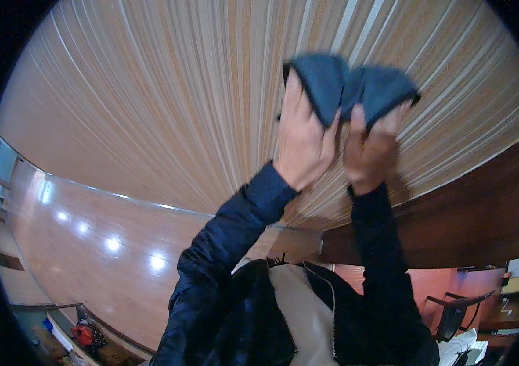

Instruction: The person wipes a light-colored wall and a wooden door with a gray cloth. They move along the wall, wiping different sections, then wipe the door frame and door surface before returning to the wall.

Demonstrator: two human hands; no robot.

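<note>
Both of my hands are raised in front of a wall [186, 100] covered in vertically striped wallpaper. A blue-grey cloth [321, 82] with dark edging is spread between them against the stripes. My left hand [305, 142] has its fingers partly under the cloth's left half, the thumb along its lower edge. My right hand [371, 148] grips the right half, its fingertips hidden by the fabric. The cloth dips and folds in the middle between the two hands. Slight blur hides the fine detail of the cloth and fingers.
A dark brown wooden panel [470, 215] borders the wall at the right. Glossy floor [103, 219] with light reflections stretches along the left. A dark chair [456, 313] and papers [460, 347] are at lower right. A red item [81, 335] lies among things at lower left.
</note>
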